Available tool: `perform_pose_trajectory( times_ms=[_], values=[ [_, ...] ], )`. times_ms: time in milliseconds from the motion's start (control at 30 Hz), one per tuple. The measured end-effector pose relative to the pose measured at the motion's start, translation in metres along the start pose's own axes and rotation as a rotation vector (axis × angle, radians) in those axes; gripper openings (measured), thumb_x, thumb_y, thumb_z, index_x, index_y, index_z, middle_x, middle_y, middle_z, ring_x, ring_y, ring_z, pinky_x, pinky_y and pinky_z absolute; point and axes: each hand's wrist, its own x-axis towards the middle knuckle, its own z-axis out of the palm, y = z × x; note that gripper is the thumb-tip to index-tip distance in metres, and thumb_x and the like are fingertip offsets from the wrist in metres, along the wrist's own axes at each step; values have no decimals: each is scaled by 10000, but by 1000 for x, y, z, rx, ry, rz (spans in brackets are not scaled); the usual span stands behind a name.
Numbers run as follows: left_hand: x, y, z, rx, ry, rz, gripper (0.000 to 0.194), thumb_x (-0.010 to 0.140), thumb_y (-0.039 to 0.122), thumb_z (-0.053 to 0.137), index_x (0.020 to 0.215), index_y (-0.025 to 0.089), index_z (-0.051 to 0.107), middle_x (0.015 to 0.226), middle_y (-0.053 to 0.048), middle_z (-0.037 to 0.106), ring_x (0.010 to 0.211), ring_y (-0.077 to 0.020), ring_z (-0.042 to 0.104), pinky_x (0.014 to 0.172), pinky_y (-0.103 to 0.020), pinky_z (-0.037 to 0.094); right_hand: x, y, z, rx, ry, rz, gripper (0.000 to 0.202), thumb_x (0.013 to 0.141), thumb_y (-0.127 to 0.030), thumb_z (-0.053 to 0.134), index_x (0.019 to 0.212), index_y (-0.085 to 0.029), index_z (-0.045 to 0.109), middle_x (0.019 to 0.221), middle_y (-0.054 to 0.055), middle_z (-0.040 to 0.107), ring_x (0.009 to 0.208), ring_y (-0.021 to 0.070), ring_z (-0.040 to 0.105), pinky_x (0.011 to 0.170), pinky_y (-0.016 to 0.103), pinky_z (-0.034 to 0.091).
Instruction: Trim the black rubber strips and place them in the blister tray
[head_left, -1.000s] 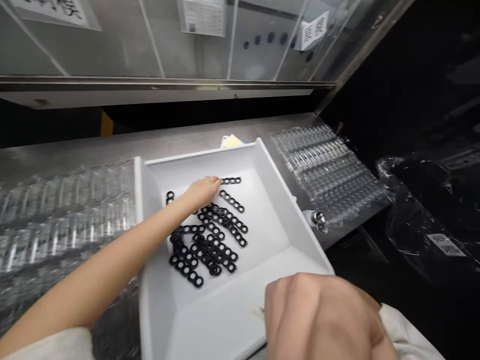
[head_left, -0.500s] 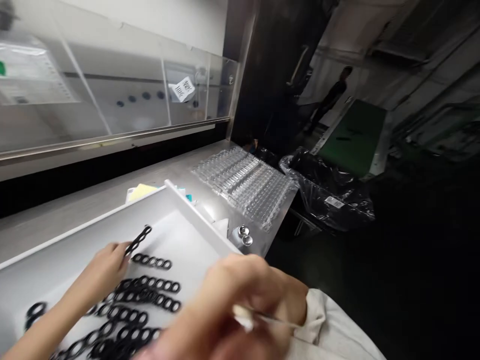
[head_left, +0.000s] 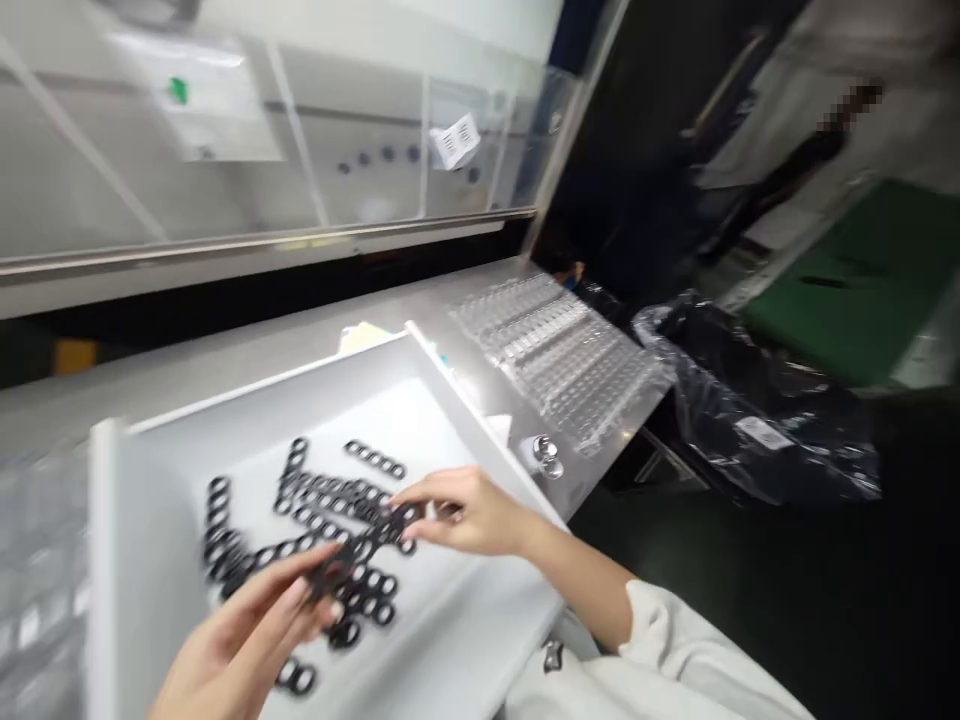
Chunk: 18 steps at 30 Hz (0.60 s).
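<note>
My left hand (head_left: 251,630) is over the near left part of a white tray, its fingers closed on a black strip of joined rings (head_left: 363,548). The strip slants up to the right toward my right hand (head_left: 469,512), whose thumb and forefinger pinch its far end. Motion blur softens the strip and fingertips. Below the hands, many more black ring strips (head_left: 322,488) lie in the tray, several overlapping in a heap. One strip (head_left: 375,459) lies apart toward the back. A short piece (head_left: 296,678) rests near my left wrist.
The white tray (head_left: 270,390) sits on a metal bench. Clear plastic blister trays (head_left: 562,350) lie at its right, with small shiny round pieces (head_left: 547,455) nearer. Beyond are a black plastic-lined bin (head_left: 757,400), a green conveyor (head_left: 862,280) and a person (head_left: 787,180). A clear panel (head_left: 360,200) stands behind.
My right hand has moved from close to the camera, where it held a small white-tipped thing, down into the tray to the strip. The view has shifted left; my left hand is nearer.
</note>
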Motion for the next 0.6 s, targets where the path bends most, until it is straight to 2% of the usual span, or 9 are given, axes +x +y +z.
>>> perform_pose_trajectory(
  times_ms=[33, 100, 200, 400, 533, 600],
  values=[
    [-4, 8, 2, -60, 30, -24, 536, 586, 531, 837, 1031, 248, 741, 981, -68, 754, 792, -246, 731, 664, -252, 617, 1, -1, -1, 33, 42, 4, 340, 846, -370, 704, 1094, -138, 717, 847, 51, 721, 600, 98, 564, 592, 210, 494],
    [-10, 22, 9, -150, 98, 25, 525, 586, 442, 873, 1047, 238, 724, 900, -44, 744, 778, -198, 725, 699, -204, 605, 4, -3, -3, 86, 87, 7, 339, 849, -369, 703, 1092, -134, 724, 709, 15, 661, 519, 83, 461, 520, 217, 449],
    [-12, 29, 19, -203, 161, 118, 416, 652, 381, 852, 1008, 207, 726, 832, -33, 727, 734, -176, 723, 699, -208, 613, 6, -8, -3, 166, 107, -4, 334, 842, -333, 719, 1115, -142, 723, 649, -16, 577, 521, 77, 421, 496, 213, 419],
    [-4, 14, 8, -169, 47, 209, 361, 689, 275, 840, 1020, 184, 728, 834, -59, 751, 709, -205, 742, 644, -218, 629, 3, -15, 1, 207, 134, 39, 368, 835, -314, 730, 1179, -188, 702, 663, -23, 542, 544, 74, 429, 468, 199, 400],
    [0, 13, 7, -261, 67, 225, 313, 700, 223, 833, 994, 210, 729, 778, -25, 749, 648, -173, 734, 594, -166, 608, 5, -15, 1, 200, 143, 58, 345, 835, -303, 729, 1161, -192, 714, 684, -6, 575, 548, 78, 441, 455, 200, 398],
    [0, 15, 6, -289, 41, 255, 280, 705, 195, 826, 968, 215, 732, 772, -20, 751, 633, -169, 732, 587, -162, 606, 7, -15, 2, 204, 148, 61, 329, 827, -284, 737, 1146, -202, 723, 689, -4, 588, 547, 81, 445, 460, 205, 401]
  ],
)
